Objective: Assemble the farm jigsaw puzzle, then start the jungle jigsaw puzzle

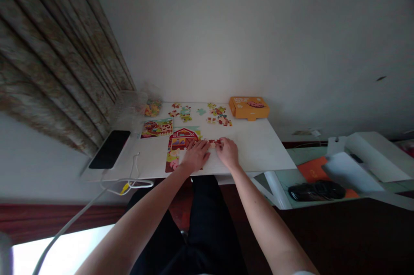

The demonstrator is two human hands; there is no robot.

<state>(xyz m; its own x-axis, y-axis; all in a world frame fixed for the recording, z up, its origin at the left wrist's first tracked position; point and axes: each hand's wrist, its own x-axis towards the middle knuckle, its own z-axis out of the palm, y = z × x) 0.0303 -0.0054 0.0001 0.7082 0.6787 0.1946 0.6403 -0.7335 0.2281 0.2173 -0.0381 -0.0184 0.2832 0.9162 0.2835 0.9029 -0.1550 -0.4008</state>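
Observation:
A partly built jigsaw puzzle (pixel 180 140) with a red barn lies on the white table (pixel 258 145). My left hand (pixel 195 155) rests flat on its right part, fingers stretched out. My right hand (pixel 228 152) lies just to the right, fingertips pressing on a red puzzle piece (pixel 214 142) at the puzzle's edge. Several loose puzzle pieces (pixel 217 114) are scattered farther back. A printed picture card (pixel 157 128) lies to the left of the puzzle.
An orange box (pixel 249 107) stands at the table's back right. A black phone (pixel 110 149) and a white cable (pixel 136 178) lie at the left, by a clear bag (pixel 142 104) of pieces. Curtains hang left. Lower right is a side surface with black objects (pixel 312 190).

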